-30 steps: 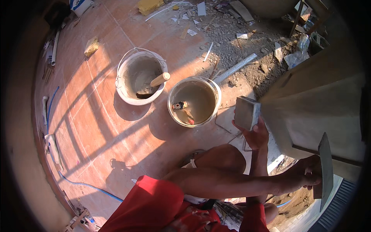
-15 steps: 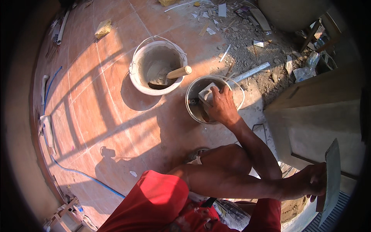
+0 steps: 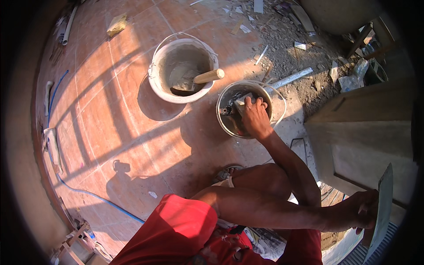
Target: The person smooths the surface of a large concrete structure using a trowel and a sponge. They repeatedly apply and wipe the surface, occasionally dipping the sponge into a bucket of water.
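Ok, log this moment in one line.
left hand: holding flat plate; right hand: gripping block inside bucket; other bucket: wooden-handled tool inside

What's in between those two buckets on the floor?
In the head view, a narrow strip of tiled floor separates the farther bucket from the nearer bucket; a wooden handle overhangs it.

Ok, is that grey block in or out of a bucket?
In: the right hand holds the grey block inside the rim of the nearer bucket. How deep, I cannot tell.
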